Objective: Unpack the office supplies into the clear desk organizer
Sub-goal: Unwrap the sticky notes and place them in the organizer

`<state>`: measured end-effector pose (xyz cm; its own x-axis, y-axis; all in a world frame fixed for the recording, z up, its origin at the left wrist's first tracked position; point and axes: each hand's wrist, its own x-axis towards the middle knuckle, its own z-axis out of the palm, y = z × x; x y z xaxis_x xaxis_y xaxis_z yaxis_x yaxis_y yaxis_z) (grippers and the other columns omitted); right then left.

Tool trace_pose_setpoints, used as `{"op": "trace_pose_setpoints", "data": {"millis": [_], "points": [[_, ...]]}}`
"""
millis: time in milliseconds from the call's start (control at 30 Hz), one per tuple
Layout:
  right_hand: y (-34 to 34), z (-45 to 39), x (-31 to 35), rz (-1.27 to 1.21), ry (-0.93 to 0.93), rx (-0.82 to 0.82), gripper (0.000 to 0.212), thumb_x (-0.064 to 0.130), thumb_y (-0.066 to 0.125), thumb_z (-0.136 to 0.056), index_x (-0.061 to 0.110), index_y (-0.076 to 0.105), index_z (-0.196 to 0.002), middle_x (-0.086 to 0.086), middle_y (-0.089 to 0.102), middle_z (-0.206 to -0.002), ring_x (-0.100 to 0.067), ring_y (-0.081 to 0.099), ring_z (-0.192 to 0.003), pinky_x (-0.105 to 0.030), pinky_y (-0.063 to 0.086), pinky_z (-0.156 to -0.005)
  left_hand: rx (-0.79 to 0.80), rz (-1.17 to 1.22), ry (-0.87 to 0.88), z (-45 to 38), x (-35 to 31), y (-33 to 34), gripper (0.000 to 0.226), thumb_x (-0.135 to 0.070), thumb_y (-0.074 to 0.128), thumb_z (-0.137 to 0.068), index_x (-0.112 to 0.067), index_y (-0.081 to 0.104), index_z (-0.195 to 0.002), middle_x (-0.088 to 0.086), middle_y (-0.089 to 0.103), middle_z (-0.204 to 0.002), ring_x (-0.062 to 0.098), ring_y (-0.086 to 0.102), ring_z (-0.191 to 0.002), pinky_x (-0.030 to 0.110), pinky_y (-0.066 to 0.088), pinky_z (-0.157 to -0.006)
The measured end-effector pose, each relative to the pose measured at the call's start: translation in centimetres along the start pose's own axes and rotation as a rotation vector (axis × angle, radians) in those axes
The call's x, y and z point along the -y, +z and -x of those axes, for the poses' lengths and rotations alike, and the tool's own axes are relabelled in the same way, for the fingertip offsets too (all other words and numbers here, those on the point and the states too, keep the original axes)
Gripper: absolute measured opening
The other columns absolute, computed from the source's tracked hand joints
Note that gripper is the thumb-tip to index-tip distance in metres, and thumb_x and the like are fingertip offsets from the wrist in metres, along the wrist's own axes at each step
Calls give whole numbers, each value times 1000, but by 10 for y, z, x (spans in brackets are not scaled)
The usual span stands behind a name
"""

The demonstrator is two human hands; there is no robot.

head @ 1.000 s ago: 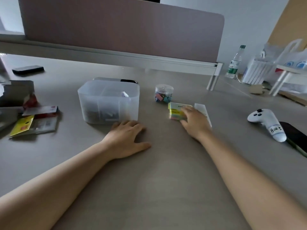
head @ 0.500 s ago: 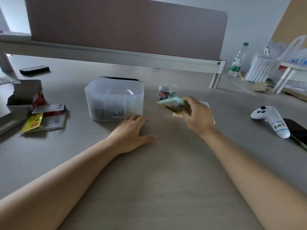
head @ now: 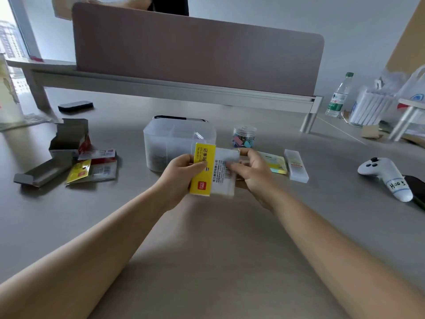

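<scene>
Table (head: 207,261) fills your view, with a mauve divider (head: 197,54) standing along its far edge. Your organizer (head: 179,139) sits at mid-table, a frosted tub with inner compartments. Left of it lie opened boxes (head: 66,139) and torn wrappers (head: 92,169). Near the right edge rests a white controller (head: 386,176). Above the table, just in front of the organizer, you hold a packet (head: 211,171), yellow on one side and clear on the other. Your left hand (head: 181,178) grips its yellow side, thumb curled over the front. Your right hand (head: 250,171) pinches the clear side, fingers bent around it. Just right of that hand lie a notepad (head: 276,164) and a clear case (head: 295,165). A jar (head: 244,135) of coloured clips stands right of the organizer.
</scene>
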<state>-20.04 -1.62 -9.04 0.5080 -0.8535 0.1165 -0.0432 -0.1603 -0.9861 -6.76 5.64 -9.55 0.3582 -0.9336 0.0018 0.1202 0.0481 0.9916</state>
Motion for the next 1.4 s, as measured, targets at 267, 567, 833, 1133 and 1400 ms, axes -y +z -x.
{"op": "trace_pose_setpoints", "data": {"millis": [267,567,833,1133,1400], "points": [[12,-1,-3,106,-177,-46,15,1,51,-87,14,55,-93,0,51,-74,-9,57,-67,-14,54,-52,-28,-52,29,0,3,-7,7,-14,51,-88,-15,55,-83,2,62,-81,17,60,-73,30,49,-66],[8,-4,-2,438,-379,-169,7,3,64,-77,6,69,-82,-4,53,-87,-4,44,-64,-5,39,-60,-45,-146,68,-3,4,-8,5,-11,56,-85,-14,58,-81,2,64,-81,18,62,-75,34,52,-72],[6,-4,0,189,-291,-88,28,-1,55,-83,23,55,-68,4,54,-64,3,50,-53,-11,42,-56,-83,-75,100,-2,0,-12,8,-13,54,-87,-15,59,-80,-1,64,-81,14,62,-73,26,52,-63],[11,-6,-6,252,-213,-91,18,17,68,-77,21,50,-74,5,53,-70,-8,49,-66,-16,43,-63,-120,-181,160,-3,5,-8,6,-11,58,-84,-10,56,-78,4,60,-77,20,58,-74,36,49,-72],[13,-6,-1,138,-208,-153,30,-4,63,-76,20,48,-68,2,48,-66,-9,47,-63,-23,48,-63,-139,-145,179,-2,3,-8,11,-8,59,-83,-13,56,-74,1,59,-74,18,58,-72,38,50,-76]]}}
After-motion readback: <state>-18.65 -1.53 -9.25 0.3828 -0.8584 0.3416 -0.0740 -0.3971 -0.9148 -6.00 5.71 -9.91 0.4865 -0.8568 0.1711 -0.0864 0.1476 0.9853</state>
